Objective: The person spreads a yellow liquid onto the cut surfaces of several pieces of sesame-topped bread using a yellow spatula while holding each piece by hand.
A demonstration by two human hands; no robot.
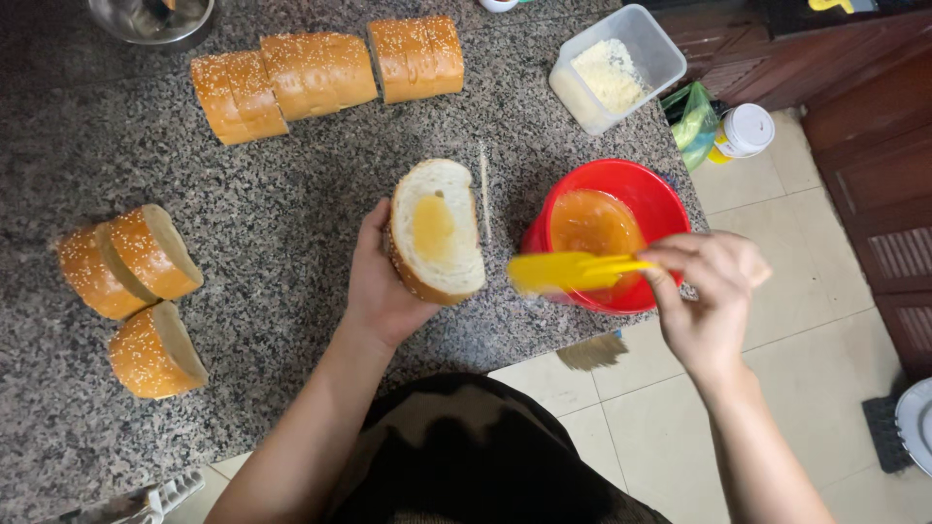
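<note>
Gripping a thick round slice of white bread with a sesame-seeded crust [437, 231], the left hand [381, 281] is seen with its fingers curled behind the crust, the cut face tilted up and marked by a glossy yellow smear at its middle. A yellow flat-bladed silicone spatula [563, 273] is clasped by the right hand [709, 291], its blade held over the near rim of a round red plastic bowl [636, 189] filled with a smooth orange-yellow liquid. The bowl is set close to the front right edge of the speckled grey granite desk [291, 175], beyond which pale floor tiles [777, 194] are shown. Open stone is left between the held slice and three seeded bread chunks [325, 73] lined up at the far side, and again toward three cut pieces [131, 291] grouped at the left. A thin wooden skewer [483, 194] is laid just beside the slice. A clear rectangular plastic tub of pale crumbly shreds [612, 68] is placed near the far right corner.
</note>
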